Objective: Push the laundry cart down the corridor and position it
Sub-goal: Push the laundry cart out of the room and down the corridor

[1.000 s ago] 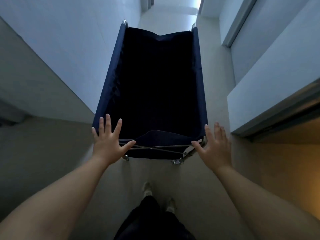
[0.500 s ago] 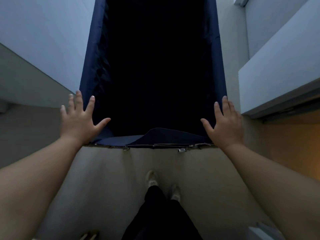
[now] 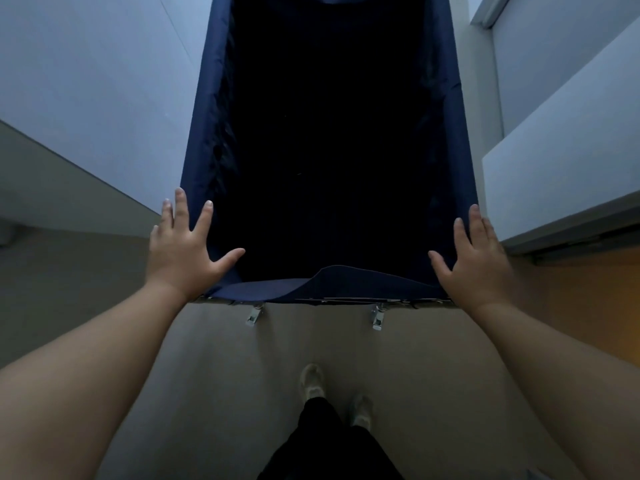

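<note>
The laundry cart (image 3: 205, 133) is a deep navy fabric bin on a metal frame, and it fills the upper middle of the head view. Its inside is dark and I cannot see any contents. My left hand (image 3: 187, 251) lies flat on the near left corner of the rim with fingers spread. On the near right corner rests my right hand (image 3: 474, 265), also flat with fingers apart. Neither hand curls around the frame. Two metal caster brackets (image 3: 254, 313) show under the near edge.
A pale wall (image 3: 86, 81) runs close along the cart's left side, and a white wall (image 3: 554, 140) along its right. A doorway with a warm orange floor (image 3: 588, 306) opens at the right. My feet (image 3: 311, 379) stand on the beige floor behind the cart.
The cart has come closer and now fills more of the view, its far end out of frame. Both hands have settled on its near corners, and the corridor's far end has dropped out of sight.
</note>
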